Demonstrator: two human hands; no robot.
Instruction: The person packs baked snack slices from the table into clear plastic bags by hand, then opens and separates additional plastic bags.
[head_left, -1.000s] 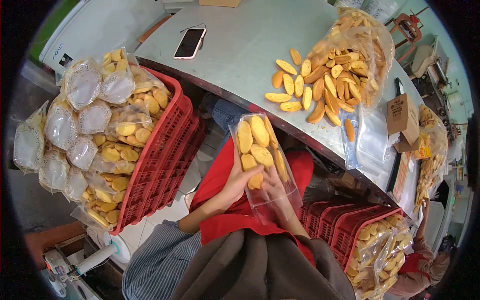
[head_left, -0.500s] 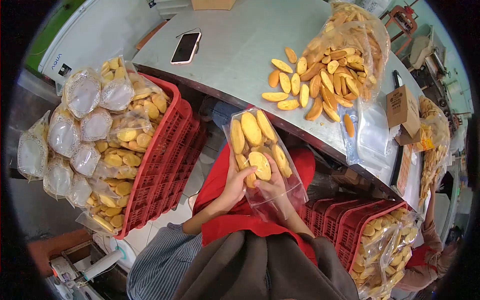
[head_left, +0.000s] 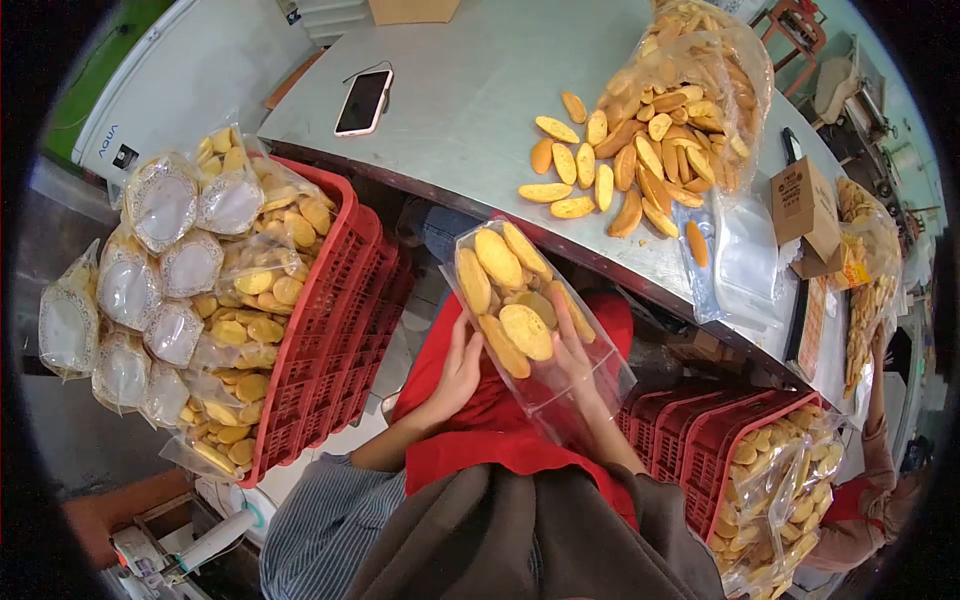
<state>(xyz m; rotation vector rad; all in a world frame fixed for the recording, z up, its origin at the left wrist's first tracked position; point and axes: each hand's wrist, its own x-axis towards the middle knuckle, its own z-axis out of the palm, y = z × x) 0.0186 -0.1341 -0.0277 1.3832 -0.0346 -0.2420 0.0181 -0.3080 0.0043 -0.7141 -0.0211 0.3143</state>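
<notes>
A clear plastic bag [head_left: 585, 375] with several yellow bread slices [head_left: 526, 332] inside lies over the red apron, between my two hands. My left hand [head_left: 460, 370] is at the bag's left edge, its fingers pointing up along the side. On the right side my right hand [head_left: 577, 362] holds the bag, fingers partly over and behind the plastic. A large open bag [head_left: 735, 90] on the metal table spills many slices [head_left: 627, 170] toward the near edge.
Red crates [head_left: 318, 330] with packed bags [head_left: 190, 258] stand at left; more red crates [head_left: 700, 440] with bags stand at lower right. The table [head_left: 470, 100] bears a phone [head_left: 363, 102], a cardboard box [head_left: 805, 208] and flat plastic bags [head_left: 745, 260]. Another person's arm [head_left: 877, 440] shows far right.
The bag of slices has tilted, its lower end swinging right. My left hand's fingers have come off the front of the slices to the bag's left side.
</notes>
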